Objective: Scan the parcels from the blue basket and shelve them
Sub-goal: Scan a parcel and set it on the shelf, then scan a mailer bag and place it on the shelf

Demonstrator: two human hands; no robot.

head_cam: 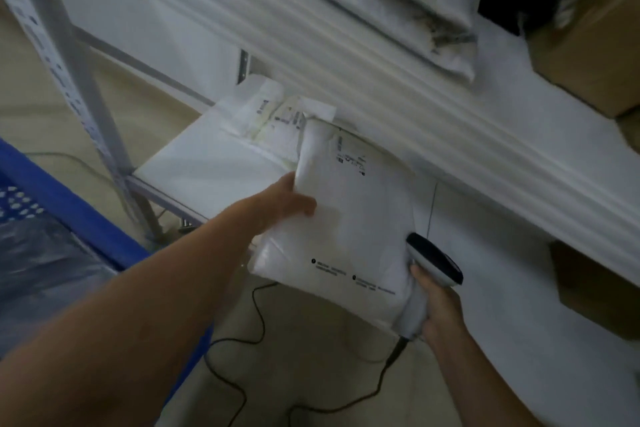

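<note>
Soft white plastic mailer parcel [353, 218] above white shelf board [491, 274]: likely light, floppy, slick; best taken edgewise, as pinched by left hand [287, 204]. White handheld scanner [434, 262] gripped in right hand [440, 308].

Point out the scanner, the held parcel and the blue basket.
scanner [438, 262]: head view, on its dark head.
parcel [349, 218]: head view, middle of its white face.
basket [69, 203]: head view, on its blue rim.

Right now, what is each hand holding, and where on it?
The left hand grips the white parcel at its left edge. The right hand grips the barcode scanner by its handle.
</note>
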